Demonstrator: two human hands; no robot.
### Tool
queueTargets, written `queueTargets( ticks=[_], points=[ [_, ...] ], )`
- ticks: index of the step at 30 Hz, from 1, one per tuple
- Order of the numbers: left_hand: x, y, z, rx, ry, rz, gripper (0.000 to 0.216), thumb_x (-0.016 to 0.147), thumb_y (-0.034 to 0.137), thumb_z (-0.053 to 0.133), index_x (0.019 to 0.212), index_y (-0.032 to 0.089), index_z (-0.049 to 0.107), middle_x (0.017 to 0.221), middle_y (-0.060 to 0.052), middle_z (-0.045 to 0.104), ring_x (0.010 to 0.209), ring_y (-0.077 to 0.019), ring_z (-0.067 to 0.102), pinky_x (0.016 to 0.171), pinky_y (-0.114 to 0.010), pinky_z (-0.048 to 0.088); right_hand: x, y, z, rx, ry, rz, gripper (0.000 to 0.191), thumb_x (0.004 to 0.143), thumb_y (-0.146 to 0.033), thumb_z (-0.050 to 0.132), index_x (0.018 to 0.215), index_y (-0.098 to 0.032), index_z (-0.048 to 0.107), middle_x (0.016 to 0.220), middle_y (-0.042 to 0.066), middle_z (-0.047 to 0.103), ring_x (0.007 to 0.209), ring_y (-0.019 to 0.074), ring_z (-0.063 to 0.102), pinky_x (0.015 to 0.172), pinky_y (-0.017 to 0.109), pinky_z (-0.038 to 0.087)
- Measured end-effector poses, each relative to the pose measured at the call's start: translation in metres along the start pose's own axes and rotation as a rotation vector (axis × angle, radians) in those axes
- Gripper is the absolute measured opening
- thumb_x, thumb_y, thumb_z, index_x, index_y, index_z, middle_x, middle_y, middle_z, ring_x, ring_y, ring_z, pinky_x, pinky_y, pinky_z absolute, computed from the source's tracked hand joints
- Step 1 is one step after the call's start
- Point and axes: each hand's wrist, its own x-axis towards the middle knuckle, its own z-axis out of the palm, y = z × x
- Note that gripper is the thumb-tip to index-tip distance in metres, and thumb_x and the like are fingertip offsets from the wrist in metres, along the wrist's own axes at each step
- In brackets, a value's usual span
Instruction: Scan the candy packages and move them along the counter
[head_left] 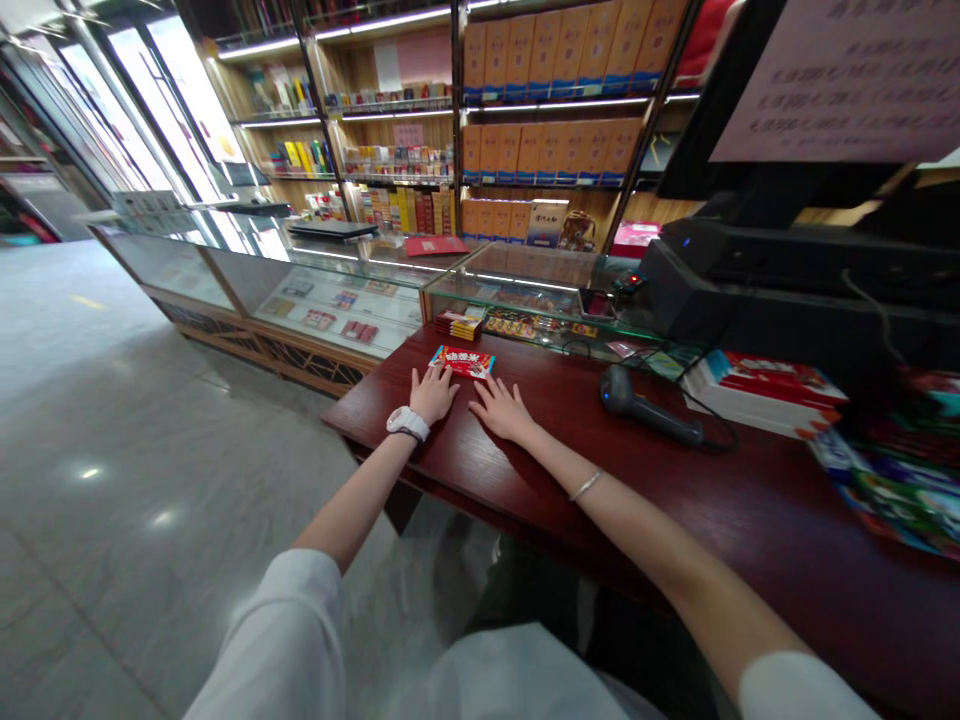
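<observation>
A red snack packet (pixel 466 361) with blue ends and white lettering lies flat on the dark red wooden desk (pixel 540 480). My left hand (pixel 433 393), with a white watch on its wrist, rests with fingers spread at the packet's near left edge; the fingertips seem to touch it. To the right, my right hand (pixel 502 408) lies palm down with its fingers apart, close to the packet's near right corner. Neither hand grips anything. Just behind the packet sits a small stack of yellow and red packets (pixel 459 325).
A barcode scanner (pixel 645 405) with a cable lies on the desk to the right. Beyond it are a stack of red-topped boxes (pixel 765 385) and colourful bags (pixel 900 470). A glass display counter (pixel 517 290) borders the desk's far side. A monitor (pixel 817 90) stands at the upper right.
</observation>
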Motion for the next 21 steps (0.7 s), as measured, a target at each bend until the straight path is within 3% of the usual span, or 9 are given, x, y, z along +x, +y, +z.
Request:
queueTargets(
  ticks=[11,21],
  points=[
    [0.044,-0.038,0.011,-0.074,-0.054,-0.164,0.056,0.1,0.04,0.034,0.153,0.024,0.035,0.163,-0.012,0.03,0.15,-0.035,0.028,0.118,-0.068,0.018,0.061,-0.018,0.0,0.019,-0.032,0.04,0.067,0.101,-0.057,0.022,0.159,-0.023,0.024,0.169,0.005,0.005,0.155,0.0328,0.009,0.123,0.058,0.006],
    [0.062,-0.052,0.017,-0.054,-0.034,-0.176,0.057,0.099,0.042,0.036,0.154,0.029,0.033,0.164,-0.008,0.03,0.15,-0.0303,0.029,0.121,-0.062,0.018,0.078,-0.018,0.006,0.008,0.027,0.019,0.066,0.101,-0.06,0.021,0.158,-0.027,0.023,0.169,0.004,0.008,0.154,0.033,0.012,0.122,0.058,0.008]
  ],
)
